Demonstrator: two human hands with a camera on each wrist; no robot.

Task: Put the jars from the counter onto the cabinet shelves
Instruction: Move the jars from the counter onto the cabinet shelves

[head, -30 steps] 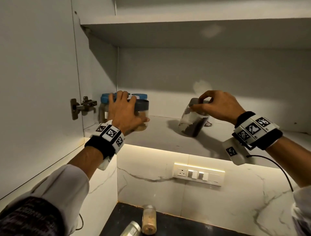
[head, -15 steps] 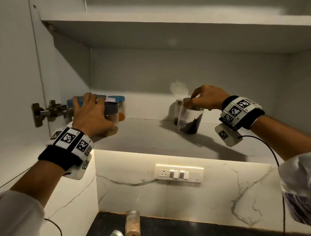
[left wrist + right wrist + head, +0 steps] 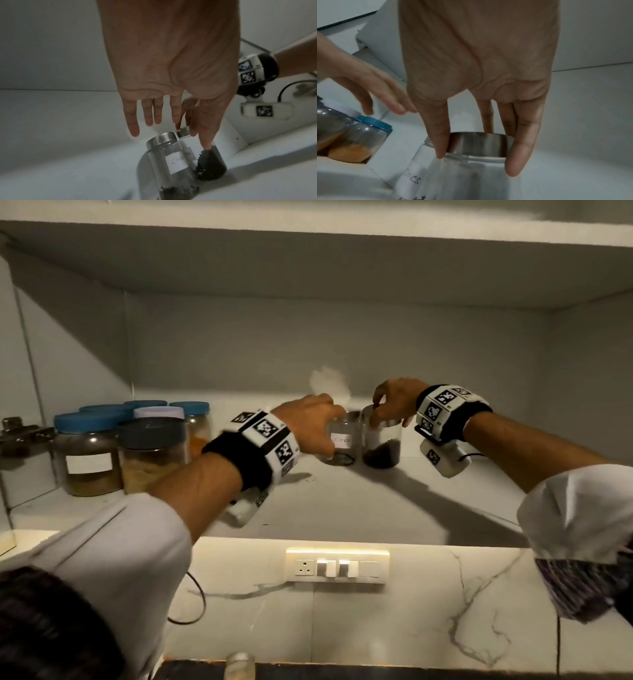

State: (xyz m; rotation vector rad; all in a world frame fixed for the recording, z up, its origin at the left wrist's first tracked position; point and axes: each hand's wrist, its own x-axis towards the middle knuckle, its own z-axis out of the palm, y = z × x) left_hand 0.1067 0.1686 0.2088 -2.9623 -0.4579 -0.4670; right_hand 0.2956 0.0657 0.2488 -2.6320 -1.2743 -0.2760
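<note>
White cabinet shelf, marble backsplash below, right hand gripping steel-lidded jar, left hand spread, empty.

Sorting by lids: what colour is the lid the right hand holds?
Silver metal lid; right wrist view shows it best.

Dim in here; warm strip light glows under my white cabinet shelf, my arms cast long shadows, wrist views grainy, my left hand blurred.
</note>
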